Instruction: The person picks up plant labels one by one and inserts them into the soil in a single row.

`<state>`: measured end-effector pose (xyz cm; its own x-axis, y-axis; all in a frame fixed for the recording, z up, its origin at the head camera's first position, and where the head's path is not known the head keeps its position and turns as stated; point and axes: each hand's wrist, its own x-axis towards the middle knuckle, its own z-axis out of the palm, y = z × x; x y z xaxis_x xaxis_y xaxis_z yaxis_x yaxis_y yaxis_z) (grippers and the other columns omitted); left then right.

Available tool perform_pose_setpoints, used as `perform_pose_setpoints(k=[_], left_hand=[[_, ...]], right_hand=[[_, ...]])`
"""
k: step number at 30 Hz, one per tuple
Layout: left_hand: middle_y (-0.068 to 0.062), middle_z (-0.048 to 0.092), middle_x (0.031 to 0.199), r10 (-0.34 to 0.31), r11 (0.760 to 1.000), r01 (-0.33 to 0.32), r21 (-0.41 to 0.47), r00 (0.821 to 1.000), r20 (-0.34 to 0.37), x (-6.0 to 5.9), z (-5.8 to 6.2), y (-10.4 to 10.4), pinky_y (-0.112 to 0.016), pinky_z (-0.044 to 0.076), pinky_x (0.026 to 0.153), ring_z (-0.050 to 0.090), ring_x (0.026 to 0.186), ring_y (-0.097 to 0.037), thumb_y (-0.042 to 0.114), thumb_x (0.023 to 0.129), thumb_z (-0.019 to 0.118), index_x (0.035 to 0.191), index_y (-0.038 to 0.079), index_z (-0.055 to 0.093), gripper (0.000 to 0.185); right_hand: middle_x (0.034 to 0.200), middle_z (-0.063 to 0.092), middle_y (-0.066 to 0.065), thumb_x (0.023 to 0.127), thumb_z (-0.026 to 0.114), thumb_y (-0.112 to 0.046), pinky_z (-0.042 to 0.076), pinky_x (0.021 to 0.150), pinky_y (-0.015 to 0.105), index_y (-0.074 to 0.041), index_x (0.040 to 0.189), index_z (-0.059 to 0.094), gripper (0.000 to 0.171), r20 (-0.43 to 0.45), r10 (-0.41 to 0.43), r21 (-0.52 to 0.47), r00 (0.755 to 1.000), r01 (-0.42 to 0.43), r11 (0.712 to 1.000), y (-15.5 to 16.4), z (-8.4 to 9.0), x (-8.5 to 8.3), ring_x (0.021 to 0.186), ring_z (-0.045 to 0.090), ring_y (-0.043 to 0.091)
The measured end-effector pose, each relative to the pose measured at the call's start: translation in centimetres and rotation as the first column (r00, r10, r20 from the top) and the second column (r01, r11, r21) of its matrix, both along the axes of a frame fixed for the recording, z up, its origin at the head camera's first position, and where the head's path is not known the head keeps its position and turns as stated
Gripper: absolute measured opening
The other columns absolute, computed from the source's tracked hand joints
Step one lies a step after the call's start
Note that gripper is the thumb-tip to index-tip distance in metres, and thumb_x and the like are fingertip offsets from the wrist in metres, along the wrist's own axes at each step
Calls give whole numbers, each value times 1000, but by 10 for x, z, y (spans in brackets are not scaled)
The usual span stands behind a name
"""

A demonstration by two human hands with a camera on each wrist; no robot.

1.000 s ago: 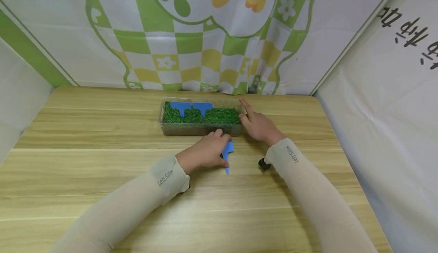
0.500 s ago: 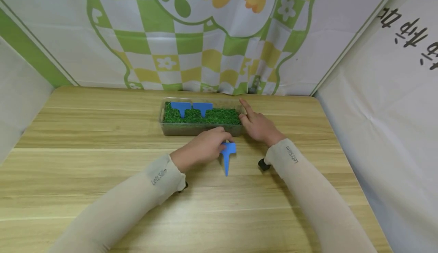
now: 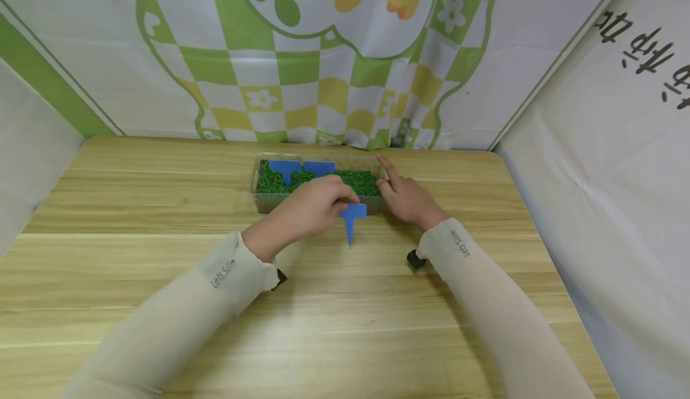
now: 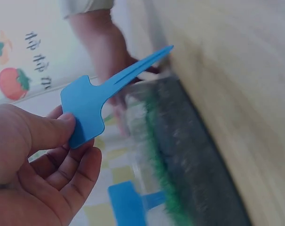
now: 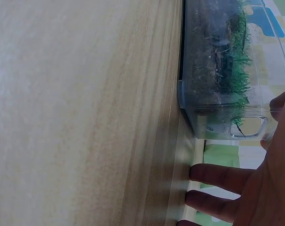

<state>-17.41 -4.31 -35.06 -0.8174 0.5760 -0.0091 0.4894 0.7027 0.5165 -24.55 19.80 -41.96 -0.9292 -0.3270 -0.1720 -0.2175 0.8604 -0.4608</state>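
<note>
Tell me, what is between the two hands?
In the head view, the blue plant tag, pinched by the left hand, hangs between it and the right hand.

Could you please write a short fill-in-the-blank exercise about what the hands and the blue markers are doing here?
1. The left hand pinches a ____ marker by its flat head.
2. ____ more markers stand in the grass of the clear tray.
3. The right hand rests at the tray's ____ end.
4. The held marker's point faces ____ in the head view.

Missing words: blue; Two; right; down
</note>
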Motion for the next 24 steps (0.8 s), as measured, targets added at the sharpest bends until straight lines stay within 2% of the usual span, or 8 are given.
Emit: perform_pose_setpoints(k=[4,7,11,13,17,24], left_hand=[[1,63,109,9,1000,-8,19,999,-51,-3,14,-5,-32,55,86,61,101,-15,10,102,57,122,14,71,25],[-2,65,112,7,1000,-6,11,995,-95,-6,25,-5,-34,55,88,63,103,-18,9,103,56,123,13,71,25],[-4,65,117,8,1000,-11,-16,988,-156,-9,35,-5,-35,54,94,63,108,-20,8,103,54,124,12,70,27],[-4,64,115,15,1000,-18,-16,984,-179,-10,39,-4,-34,54,93,63,107,-20,7,103,54,124,13,70,28],[-5,63,115,34,999,-33,11,981,-192,-15,44,-3,-33,54,93,61,107,-20,4,103,52,128,12,69,32],[-4,62,121,64,998,-64,4,983,-175,-25,41,-1,-35,54,93,61,109,-20,0,103,46,136,14,60,39]], right_hand=[[139,61,9,107,19,-51,51,93,55,-41,160,-4,59,-5,0,5,1000,0,1000,0,1,-1,106,66,35],[139,61,10,106,19,-51,50,94,55,-42,160,-4,59,-6,-7,11,1000,7,1000,0,1,0,105,66,36],[144,57,11,107,19,-49,47,101,58,-43,159,-7,59,0,13,16,1000,-13,1000,0,2,1,114,63,40],[142,59,11,107,19,-49,48,100,58,-42,159,-8,59,0,24,16,1000,-24,1000,0,3,2,109,65,39],[137,63,9,107,19,-48,51,93,55,-43,159,-8,58,-10,26,12,1000,-26,1000,-1,5,3,96,68,35],[140,61,8,108,18,-48,52,92,56,-45,158,-10,58,-10,22,11,1000,-22,1000,-1,5,3,103,67,35]])
